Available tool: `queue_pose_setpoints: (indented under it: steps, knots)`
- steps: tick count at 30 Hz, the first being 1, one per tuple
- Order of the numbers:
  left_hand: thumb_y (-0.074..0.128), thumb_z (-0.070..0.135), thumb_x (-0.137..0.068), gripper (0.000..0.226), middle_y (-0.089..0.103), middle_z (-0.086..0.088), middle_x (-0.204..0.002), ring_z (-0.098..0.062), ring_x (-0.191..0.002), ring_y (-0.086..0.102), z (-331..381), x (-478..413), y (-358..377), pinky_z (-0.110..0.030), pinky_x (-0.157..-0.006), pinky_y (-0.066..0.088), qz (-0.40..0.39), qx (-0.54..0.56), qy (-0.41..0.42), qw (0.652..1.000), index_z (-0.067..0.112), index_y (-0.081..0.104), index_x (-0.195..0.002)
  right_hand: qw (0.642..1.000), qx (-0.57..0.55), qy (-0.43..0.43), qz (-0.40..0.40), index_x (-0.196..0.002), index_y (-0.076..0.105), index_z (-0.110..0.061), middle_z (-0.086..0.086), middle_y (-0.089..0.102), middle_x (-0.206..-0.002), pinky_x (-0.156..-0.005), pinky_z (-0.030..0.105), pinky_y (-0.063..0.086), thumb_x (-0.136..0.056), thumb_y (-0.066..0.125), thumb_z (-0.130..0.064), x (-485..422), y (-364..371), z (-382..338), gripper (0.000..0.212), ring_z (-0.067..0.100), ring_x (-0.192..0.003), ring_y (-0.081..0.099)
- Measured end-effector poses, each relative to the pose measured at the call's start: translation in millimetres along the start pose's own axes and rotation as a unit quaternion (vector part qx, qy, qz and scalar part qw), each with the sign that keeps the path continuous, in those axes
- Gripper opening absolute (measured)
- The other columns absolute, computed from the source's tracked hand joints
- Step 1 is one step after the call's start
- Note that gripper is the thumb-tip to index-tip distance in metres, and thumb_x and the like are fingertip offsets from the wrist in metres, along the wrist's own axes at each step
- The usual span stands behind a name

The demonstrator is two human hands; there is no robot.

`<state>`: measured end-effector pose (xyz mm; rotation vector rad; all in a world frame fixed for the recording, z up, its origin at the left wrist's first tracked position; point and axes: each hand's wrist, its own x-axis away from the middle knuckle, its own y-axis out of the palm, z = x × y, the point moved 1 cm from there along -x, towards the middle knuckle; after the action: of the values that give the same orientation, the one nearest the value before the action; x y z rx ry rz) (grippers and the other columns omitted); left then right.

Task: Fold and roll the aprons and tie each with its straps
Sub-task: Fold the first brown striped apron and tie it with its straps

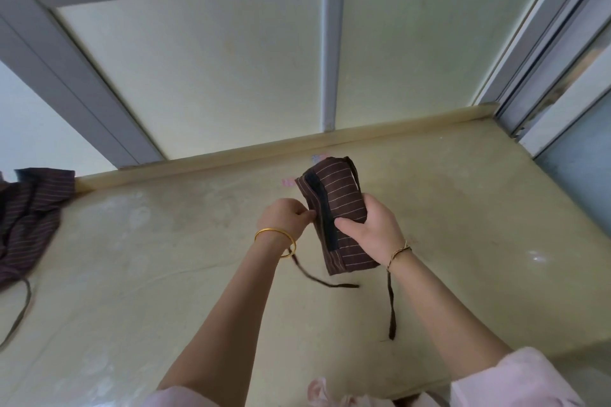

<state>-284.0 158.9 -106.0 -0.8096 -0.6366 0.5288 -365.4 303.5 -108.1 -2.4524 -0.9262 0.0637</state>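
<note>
Right hand (370, 230): apron roll (344, 195); left hand (284, 220): strap (327, 283)

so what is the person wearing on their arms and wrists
Left hand: a plain gold bangle on its wrist. Right hand: a thin twisted gold-and-dark bracelet. Both arms are bare up to pale pink sleeves near the elbows.

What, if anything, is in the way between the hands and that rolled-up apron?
Nothing visible. The right hand grips the rolled apron above the table, and the left hand pinches what looks like a strap at the roll's edge. The other strap dangles below the right wrist, blocking nothing.
</note>
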Motion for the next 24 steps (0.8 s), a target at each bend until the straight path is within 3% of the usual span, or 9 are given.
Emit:
queue_pose_setpoints:
  steps: [2, 4, 7, 9, 10, 14, 16, 20, 24]
  knots:
    - [0.053, 0.029, -0.094, 0.023, 0.063, -0.003, -0.080, -0.020, -0.077, 0.060, 1.4, 2.0, -1.7, -0.031, -0.069, 0.048, 0.004, 0.015, 0.007, 1.000, 0.012, 0.067, -0.088, 1.000, -0.021, -0.003, -0.008, -0.100, 0.056, -0.023, -0.009, 0.063, -0.088, -0.071, 0.030, 0.053, -0.080, 0.070, -0.023, -2.6, -2.8, -0.7, 0.025, 0.014, -0.083, 0.062]
    - [0.050, 0.023, -0.097, 0.023, 0.054, -0.002, -0.069, -0.015, -0.061, 0.052, 3.1, 4.5, 1.4, -0.026, -0.059, 0.047, -0.035, 0.145, -0.024, 0.989, 0.005, 0.064, -0.099, 0.999, -0.033, -0.002, -0.022, -0.101, 0.055, -0.023, -0.007, 0.063, -0.089, -0.070, 0.027, 0.053, -0.080, 0.070, -0.021, -4.8, -6.4, -1.5, 0.025, 0.013, -0.083, 0.062]
    - [0.050, 0.023, -0.098, 0.020, 0.034, 0.001, -0.056, -0.009, -0.045, 0.029, 0.6, 7.1, 1.4, -0.018, -0.038, 0.028, -0.158, 0.374, -0.117, 0.907, 0.005, 0.057, -0.103, 0.997, -0.046, 0.005, -0.062, -0.104, 0.055, -0.023, -0.006, 0.062, -0.092, -0.068, 0.024, 0.050, -0.081, 0.070, -0.020, -7.8, -10.9, -0.9, 0.028, 0.013, -0.085, 0.061]
    - [0.050, 0.025, -0.097, 0.014, 0.030, 0.003, -0.055, -0.006, -0.041, 0.024, -3.0, 6.2, 1.2, -0.016, -0.033, 0.022, -0.228, 0.451, -0.147, 0.850, 0.011, 0.052, -0.095, 0.995, -0.048, 0.012, -0.082, -0.105, 0.054, -0.023, -0.006, 0.062, -0.093, -0.067, 0.022, 0.048, -0.081, 0.070, -0.020, -8.7, -13.1, 1.2, 0.029, 0.014, -0.086, 0.061]
    - [0.050, 0.025, -0.098, 0.013, 0.029, 0.003, -0.055, -0.006, -0.041, 0.023, -4.0, 5.8, 1.9, -0.015, -0.033, 0.021, -0.240, 0.459, -0.151, 0.842, 0.013, 0.052, -0.095, 0.995, -0.044, 0.013, -0.087, -0.105, 0.054, -0.023, -0.006, 0.062, -0.093, -0.067, 0.022, 0.048, -0.081, 0.070, -0.020, -9.3, -13.6, 2.5, 0.029, 0.014, -0.086, 0.061]
    - [0.046, 0.024, -0.100, 0.016, 0.036, 0.000, -0.059, -0.007, -0.044, 0.025, 0.0, 2.5, 12.2, -0.016, -0.034, 0.023, -0.167, 0.457, -0.164, 0.858, 0.012, 0.056, -0.092, 0.996, 0.006, 0.004, -0.084, -0.110, 0.053, -0.021, -0.006, 0.061, -0.097, -0.069, 0.021, 0.050, -0.081, 0.070, -0.032, -10.3, -8.9, 4.2, 0.035, 0.013, -0.087, 0.060]
    - [0.045, 0.023, -0.100, 0.022, 0.037, 0.000, -0.060, -0.007, -0.043, 0.026, 1.9, -0.2, 16.0, -0.017, -0.035, 0.023, -0.124, 0.478, -0.184, 0.850, 0.012, 0.053, -0.082, 0.994, 0.097, -0.030, -0.026, -0.111, 0.054, -0.018, -0.002, 0.056, -0.101, -0.070, 0.026, 0.052, -0.085, 0.062, -0.044, -9.0, -5.0, 2.1, 0.038, 0.014, -0.086, 0.058]
    - [0.045, 0.023, -0.100, 0.024, 0.038, 0.001, -0.056, -0.006, -0.038, 0.027, 1.8, -3.7, 17.3, -0.017, -0.031, 0.024, -0.093, 0.551, -0.244, 0.793, 0.012, 0.051, -0.080, 0.969, 0.184, -0.109, 0.125, -0.112, 0.060, -0.011, 0.003, 0.055, -0.104, -0.069, 0.029, 0.049, -0.099, 0.041, -0.032, 5.8, -2.4, -11.3, 0.032, 0.018, -0.085, 0.057]
    - [0.049, 0.026, -0.098, 0.031, 0.040, 0.003, -0.050, -0.005, -0.032, 0.027, 4.5, -4.1, 16.0, -0.015, -0.028, 0.021, -0.105, 0.619, -0.291, 0.722, 0.012, 0.049, -0.071, 0.974, 0.137, -0.165, 0.072, -0.105, 0.066, -0.009, 0.003, 0.064, -0.093, -0.072, 0.033, 0.051, -0.099, 0.044, -0.021, 20.8, 17.0, -11.5, 0.026, 0.016, -0.083, 0.059]
